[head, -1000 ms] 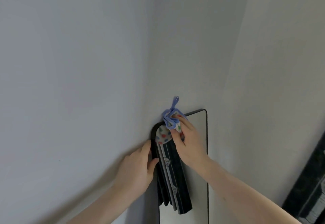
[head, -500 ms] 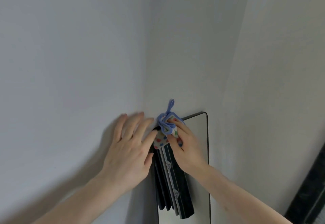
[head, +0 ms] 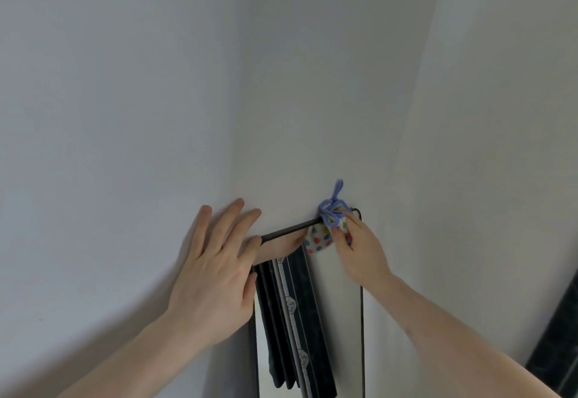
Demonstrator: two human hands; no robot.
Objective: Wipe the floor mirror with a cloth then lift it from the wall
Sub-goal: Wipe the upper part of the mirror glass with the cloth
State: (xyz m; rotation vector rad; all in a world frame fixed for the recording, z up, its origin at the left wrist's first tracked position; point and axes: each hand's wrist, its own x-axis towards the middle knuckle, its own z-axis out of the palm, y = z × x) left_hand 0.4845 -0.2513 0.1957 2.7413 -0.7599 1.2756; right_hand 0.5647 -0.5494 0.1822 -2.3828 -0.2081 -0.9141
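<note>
Against the white wall, the black-framed floor mirror leans; at 3 o'clock the right hand pinches the dotted blue-trimmed cloth, left hand fingers spread, so lifting could tip it.

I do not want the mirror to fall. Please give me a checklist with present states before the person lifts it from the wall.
1. Right hand free for lifting: not ok, it pinches the dotted cloth at the mirror's top edge.
2. Left hand gripping the frame: not ok, fingers lie straight against the wall, at the floor mirror top left corner.
3. Top edge wiped: cannot tell.
4. Mirror's foot free: cannot tell, out of view.
5. Wall above without obstacles: ok.
</note>
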